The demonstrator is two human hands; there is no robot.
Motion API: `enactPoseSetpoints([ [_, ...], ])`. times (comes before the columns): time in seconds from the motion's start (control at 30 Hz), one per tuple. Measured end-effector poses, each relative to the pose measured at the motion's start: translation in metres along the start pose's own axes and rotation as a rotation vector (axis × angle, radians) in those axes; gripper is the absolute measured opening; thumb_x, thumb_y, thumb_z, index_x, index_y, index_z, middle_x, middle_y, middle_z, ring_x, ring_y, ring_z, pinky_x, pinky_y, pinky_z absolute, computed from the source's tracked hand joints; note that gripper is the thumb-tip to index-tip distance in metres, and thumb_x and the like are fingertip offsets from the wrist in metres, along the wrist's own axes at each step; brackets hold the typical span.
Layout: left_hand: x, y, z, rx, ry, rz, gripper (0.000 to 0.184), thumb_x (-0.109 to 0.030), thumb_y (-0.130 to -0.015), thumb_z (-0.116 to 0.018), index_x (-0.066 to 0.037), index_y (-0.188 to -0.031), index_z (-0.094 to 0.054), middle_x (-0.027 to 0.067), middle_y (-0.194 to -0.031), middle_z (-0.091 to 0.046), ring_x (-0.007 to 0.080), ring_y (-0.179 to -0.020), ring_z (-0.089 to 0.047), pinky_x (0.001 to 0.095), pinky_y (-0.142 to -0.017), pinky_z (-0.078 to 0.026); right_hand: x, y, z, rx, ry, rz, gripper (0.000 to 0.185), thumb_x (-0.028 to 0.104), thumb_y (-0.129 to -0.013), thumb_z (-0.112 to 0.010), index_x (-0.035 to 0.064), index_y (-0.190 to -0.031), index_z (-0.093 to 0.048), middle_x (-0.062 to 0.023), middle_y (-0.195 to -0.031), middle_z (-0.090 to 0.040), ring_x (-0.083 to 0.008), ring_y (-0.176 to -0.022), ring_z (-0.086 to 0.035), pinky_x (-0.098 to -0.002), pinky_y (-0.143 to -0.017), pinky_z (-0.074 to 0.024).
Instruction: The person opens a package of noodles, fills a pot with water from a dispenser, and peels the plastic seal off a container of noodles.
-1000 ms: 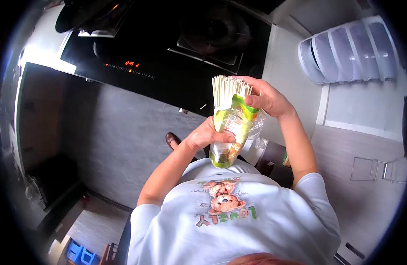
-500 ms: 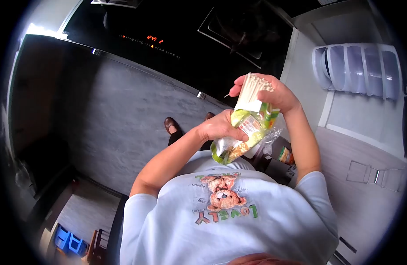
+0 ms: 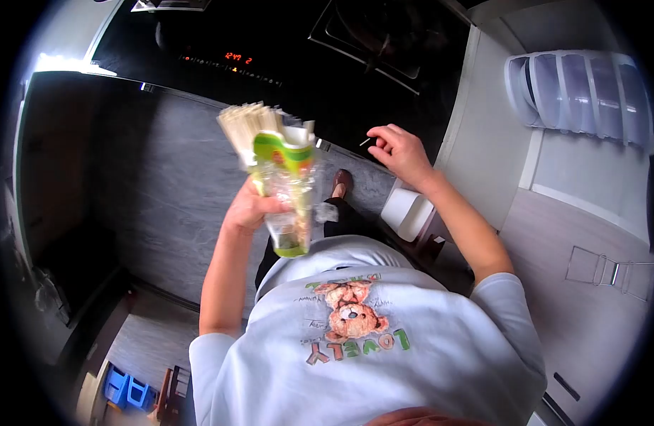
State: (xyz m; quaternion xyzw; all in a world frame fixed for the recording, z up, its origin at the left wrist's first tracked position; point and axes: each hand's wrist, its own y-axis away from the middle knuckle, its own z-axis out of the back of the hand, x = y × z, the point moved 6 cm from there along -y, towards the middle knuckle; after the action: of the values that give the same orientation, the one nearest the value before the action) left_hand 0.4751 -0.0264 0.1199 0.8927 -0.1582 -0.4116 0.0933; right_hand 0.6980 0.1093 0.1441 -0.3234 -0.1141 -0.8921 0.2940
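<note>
Left hand [image 3: 249, 207] grips the packet [image 3: 286, 167], with blurred sticks [image 3: 243, 128], perhaps noodles, above it. Right hand [image 3: 404, 154], well apart, pinches a thin piece [image 3: 365, 141].

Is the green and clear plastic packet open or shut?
Open: thin, pale sticks fan out past the top of the packet in the left hand.

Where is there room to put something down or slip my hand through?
Bare floor stretches between the stove and left arm. The gap between packet and right hand looks open. It's crowded where the white bin sits between shirt and right arm.
</note>
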Motion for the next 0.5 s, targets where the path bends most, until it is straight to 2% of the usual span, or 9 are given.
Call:
enactPoseSetpoints([
  [0.13,-0.005,0.031,0.032,-0.139,0.014,-0.013,0.062,-0.002,-0.055,-0.079,-0.003,-0.113,-0.057,0.0063,-0.101,-0.065,0.0182,-0.090,-0.062,0.0335,-0.083,-0.050,0.011,-0.003,-0.011,-0.011,0.236,0.074,0.024,0.019,-0.075,-0.070,0.0097,-0.093,-0.058,-0.0021,-0.080,-0.058,-0.0198,-0.077,-0.060,-0.0343,-0.070,-0.0475],
  [0.4,-0.008,0.051,0.056,-0.177,0.081,-0.046,0.062,-0.004,-0.056,-0.081,-0.004,-0.113,-0.057,0.0063,-0.100,-0.065,0.0188,-0.091,-0.062,0.0328,-0.084,-0.049,0.021,0.005,-0.018,-0.033,0.310,0.123,0.025,0.018,-0.073,-0.072,0.0085,-0.090,-0.056,-0.0040,-0.083,-0.056,-0.0224,-0.080,-0.059,-0.0351,-0.071,-0.0465],
  [0.5,-0.014,0.054,0.061,-0.242,0.047,-0.044,0.056,-0.006,-0.055,-0.080,-0.004,-0.108,-0.059,0.0040,-0.094,-0.064,0.0169,-0.083,-0.062,0.0311,-0.077,-0.051,0.022,0.008,-0.020,-0.077,0.350,0.142,0.024,0.017,-0.073,-0.072,0.0086,-0.089,-0.056,-0.0040,-0.084,-0.055,-0.0223,-0.081,-0.058,-0.0349,-0.071,-0.0460],
])
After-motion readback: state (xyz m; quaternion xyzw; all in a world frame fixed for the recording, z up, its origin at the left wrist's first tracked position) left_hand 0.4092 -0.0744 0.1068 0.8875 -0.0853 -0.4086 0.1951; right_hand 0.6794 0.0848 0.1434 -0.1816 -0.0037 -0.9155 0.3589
